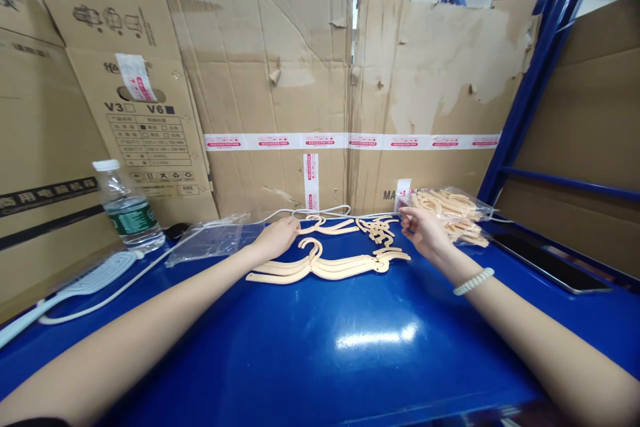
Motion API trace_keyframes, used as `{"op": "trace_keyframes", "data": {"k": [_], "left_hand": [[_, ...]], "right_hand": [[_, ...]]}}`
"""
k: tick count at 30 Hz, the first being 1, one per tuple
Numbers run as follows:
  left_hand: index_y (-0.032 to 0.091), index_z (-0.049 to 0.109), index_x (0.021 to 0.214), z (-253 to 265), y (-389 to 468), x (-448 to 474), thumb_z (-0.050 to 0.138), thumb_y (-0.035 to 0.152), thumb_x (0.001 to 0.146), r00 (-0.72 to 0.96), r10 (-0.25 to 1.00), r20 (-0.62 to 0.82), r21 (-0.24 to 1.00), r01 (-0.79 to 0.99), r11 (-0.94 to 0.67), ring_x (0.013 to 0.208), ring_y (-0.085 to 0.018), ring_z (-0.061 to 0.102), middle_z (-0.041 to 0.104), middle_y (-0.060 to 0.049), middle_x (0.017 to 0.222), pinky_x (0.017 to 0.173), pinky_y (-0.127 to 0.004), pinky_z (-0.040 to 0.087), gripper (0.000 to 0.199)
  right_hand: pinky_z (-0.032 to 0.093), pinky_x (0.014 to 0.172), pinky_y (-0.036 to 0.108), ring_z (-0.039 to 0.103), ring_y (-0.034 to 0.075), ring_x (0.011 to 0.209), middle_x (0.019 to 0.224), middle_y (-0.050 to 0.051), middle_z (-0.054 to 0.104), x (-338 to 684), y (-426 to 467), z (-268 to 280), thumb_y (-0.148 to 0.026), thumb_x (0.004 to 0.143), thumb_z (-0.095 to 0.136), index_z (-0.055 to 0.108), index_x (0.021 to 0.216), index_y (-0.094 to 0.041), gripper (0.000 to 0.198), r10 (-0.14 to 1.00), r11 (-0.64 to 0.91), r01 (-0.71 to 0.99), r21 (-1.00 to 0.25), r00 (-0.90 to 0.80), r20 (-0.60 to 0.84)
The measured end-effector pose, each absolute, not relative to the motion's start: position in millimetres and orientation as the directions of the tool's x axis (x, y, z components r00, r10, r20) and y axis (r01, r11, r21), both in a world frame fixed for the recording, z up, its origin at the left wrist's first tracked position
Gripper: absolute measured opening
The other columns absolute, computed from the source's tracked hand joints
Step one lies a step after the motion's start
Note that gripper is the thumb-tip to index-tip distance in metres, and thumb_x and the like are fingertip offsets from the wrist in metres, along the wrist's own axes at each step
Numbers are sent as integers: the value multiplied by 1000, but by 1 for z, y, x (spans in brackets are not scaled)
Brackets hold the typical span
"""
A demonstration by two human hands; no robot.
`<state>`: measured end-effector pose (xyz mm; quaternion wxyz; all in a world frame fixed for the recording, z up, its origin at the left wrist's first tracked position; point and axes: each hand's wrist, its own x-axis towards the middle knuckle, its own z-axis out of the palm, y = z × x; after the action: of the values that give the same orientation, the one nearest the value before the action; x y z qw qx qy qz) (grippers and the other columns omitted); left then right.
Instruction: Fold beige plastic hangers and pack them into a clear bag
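Note:
My left hand (279, 240) is closed at the end of a beige plastic hanger (337, 228) lying at the back of the blue table. In front of that hanger lies a stack of similar beige hangers (320, 268), hooks pointing away from me. My right hand (424, 232) hovers with its fingers loosely curled and apart, and I see nothing in them. Left of it is a small pile of beige hooked pieces (377, 232). Just behind and right of the same hand sits a clear plastic bag (457, 213) full of beige pieces, partly hidden by it.
Cardboard sheets (270, 93) stand along the back of the blue table (320, 353). On the left are a water bottle (129, 210), a pale blue hairbrush (95, 273), a white cable (125, 287) and a flat clear bag (207, 241). A dark phone (550, 263) lies at right.

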<state>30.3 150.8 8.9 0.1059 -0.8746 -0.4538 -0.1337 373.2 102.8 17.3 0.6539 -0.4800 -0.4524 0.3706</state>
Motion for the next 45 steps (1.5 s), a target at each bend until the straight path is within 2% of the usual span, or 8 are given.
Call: {"op": "trace_keyframes", "data": {"k": [5,11,18,24,31,37,41,45], "left_hand": [[13,58,109,28,126,29,47,26,100,448,776,444,-54,878,-476,82,-21,67,68,-8,98,76,-38,54,20],[20,54,102,31,78,5,39,31,99,436,721,539,-49,871,-490,77,-24,70,72,-5,88,60,-28,47,19],[20,52,103,2,42,-9,37,32,101,549,561,620,-87,758,-646,75,-18,68,69,-2,90,65,-27,48,19],[20,50,109,-12,41,-9,40,21,99,555,492,671,2,662,-749,84,-18,66,65,-5,94,71,-27,50,14],[22,46,117,-16,37,-14,34,12,98,562,515,648,124,589,-799,95,-20,62,60,-9,106,80,-32,52,25],[22,47,119,-17,38,-14,37,11,97,548,541,638,191,568,-801,94,-19,61,60,-7,106,81,-30,51,26],[21,48,116,-16,38,-14,39,11,97,523,554,648,236,553,-799,93,-17,61,59,-6,105,80,-26,51,23],[22,47,115,-17,39,-14,39,11,97,493,579,649,283,551,-786,93,-16,60,59,-5,105,80,-25,50,23]], "right_hand": [[42,49,25,52,12,51,57,0,59,375,104,14,-35,65,65,63,68,-19,16,928,321,253,-913,110,357],[47,63,29,60,18,66,75,4,72,377,104,11,-22,64,66,71,73,-20,10,858,490,585,-646,-194,475],[49,80,38,65,26,86,90,9,72,377,107,8,-32,77,65,74,84,-20,17,788,601,689,-405,-422,449],[51,86,41,66,27,89,92,9,72,375,113,5,-29,73,71,77,85,-22,15,785,599,728,-334,-451,425],[52,84,40,66,25,84,87,5,72,372,117,4,-28,73,72,78,77,-28,7,792,581,730,-360,-404,457],[50,75,37,62,23,77,81,5,68,374,110,12,-36,77,70,78,83,-26,14,759,547,725,-418,-221,612],[42,55,30,55,17,58,64,2,64,375,99,23,-43,78,68,76,79,-22,22,762,435,664,-608,89,642],[36,45,25,48,11,47,57,0,60,362,84,32,-51,73,72,73,80,-19,33,841,413,371,-832,194,504]]}}
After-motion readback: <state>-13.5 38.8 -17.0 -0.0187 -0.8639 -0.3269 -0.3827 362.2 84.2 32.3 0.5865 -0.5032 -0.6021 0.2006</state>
